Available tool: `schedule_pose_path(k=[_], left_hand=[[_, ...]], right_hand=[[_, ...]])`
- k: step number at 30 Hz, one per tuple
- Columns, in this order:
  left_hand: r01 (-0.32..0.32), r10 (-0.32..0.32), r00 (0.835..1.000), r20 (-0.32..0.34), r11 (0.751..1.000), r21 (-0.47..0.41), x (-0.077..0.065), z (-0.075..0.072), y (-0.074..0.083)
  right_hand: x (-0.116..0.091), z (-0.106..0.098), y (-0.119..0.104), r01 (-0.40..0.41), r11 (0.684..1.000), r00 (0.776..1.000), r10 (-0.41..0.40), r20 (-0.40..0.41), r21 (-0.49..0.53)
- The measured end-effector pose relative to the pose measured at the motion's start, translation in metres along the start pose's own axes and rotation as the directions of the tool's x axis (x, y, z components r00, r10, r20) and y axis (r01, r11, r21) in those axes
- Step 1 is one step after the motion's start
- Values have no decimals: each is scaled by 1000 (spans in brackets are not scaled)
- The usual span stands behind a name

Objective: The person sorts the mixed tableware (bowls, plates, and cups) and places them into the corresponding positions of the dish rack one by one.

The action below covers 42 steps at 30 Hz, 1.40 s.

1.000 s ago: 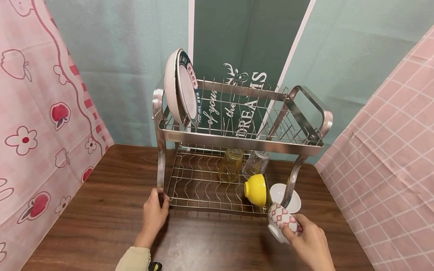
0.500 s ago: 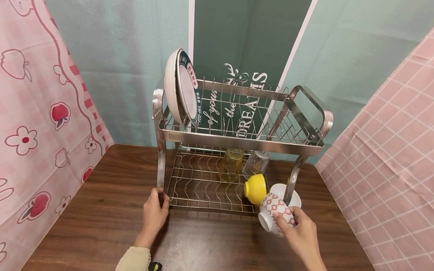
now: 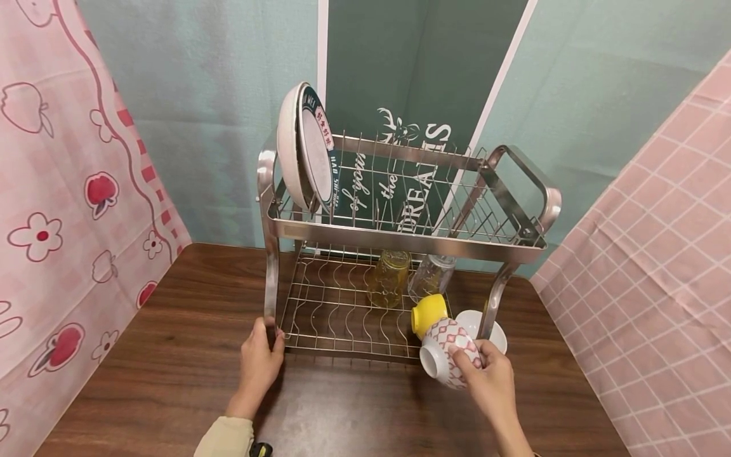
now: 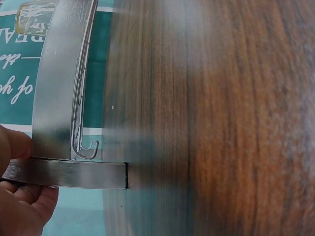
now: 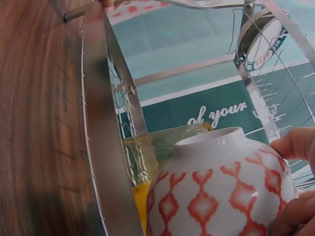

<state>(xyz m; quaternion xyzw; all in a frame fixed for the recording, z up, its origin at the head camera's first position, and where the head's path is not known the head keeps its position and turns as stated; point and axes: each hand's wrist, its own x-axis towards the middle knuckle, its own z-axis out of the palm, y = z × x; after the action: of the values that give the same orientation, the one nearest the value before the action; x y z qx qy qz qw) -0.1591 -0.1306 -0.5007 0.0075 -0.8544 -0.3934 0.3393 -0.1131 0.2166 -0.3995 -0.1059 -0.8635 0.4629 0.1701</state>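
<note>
A white bowl with a red diamond pattern (image 3: 451, 349) is tilted on its side at the lower tier's front right corner, its foot facing left. My right hand (image 3: 490, 377) pinches it between thumb and fingers. In the right wrist view the bowl (image 5: 211, 191) fills the lower part, close to the rack's edge. Just behind it a yellow bowl (image 3: 427, 312) lies on its side, partly hidden. On the left, my left hand (image 3: 263, 355) grips the front leg of the metal dish rack (image 3: 365, 231); the left wrist view shows thumb and fingers around that leg (image 4: 74, 173).
A yellow glass (image 3: 389, 279) and a clear glass (image 3: 432, 279) stand upside down on the lower tier. Outside the right leg sits a white bowl (image 3: 498, 336). A large bowl (image 3: 290, 146) and a dark-rimmed plate (image 3: 316, 149) lean upright on the top tier, left.
My right hand has carried the patterned bowl leftward and slightly up, from beside the right leg to in front of the yellow bowl, which it now partly covers. My left hand stays put.
</note>
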Motion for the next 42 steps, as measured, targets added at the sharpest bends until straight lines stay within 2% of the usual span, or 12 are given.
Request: schedule_pose_path(k=[9,16,22,25,35,42], left_hand=[[9,-9,1000,9,1000,3,-1,-1,0],[15,-15,1000,11,1000,7,-1,-1,0],[14,-14,1000,11,1000,10,0,-1,0],[12,-12,1000,12,1000,7,0,-1,0],[-11,11,1000,3,1000,-4,0,1,0],[-8,8,1000,0,1000,-1,-1,1,-1]], right_hand=[[6,17,4,-70,983,998,70,6,171],[11,30,1,-109,945,994,106,25,307],[16,42,-2,-138,913,990,137,28,383],[19,49,-2,-135,912,990,141,12,388],[24,67,-3,-31,958,997,49,-57,283],[29,77,5,-9,969,997,27,-69,247]])
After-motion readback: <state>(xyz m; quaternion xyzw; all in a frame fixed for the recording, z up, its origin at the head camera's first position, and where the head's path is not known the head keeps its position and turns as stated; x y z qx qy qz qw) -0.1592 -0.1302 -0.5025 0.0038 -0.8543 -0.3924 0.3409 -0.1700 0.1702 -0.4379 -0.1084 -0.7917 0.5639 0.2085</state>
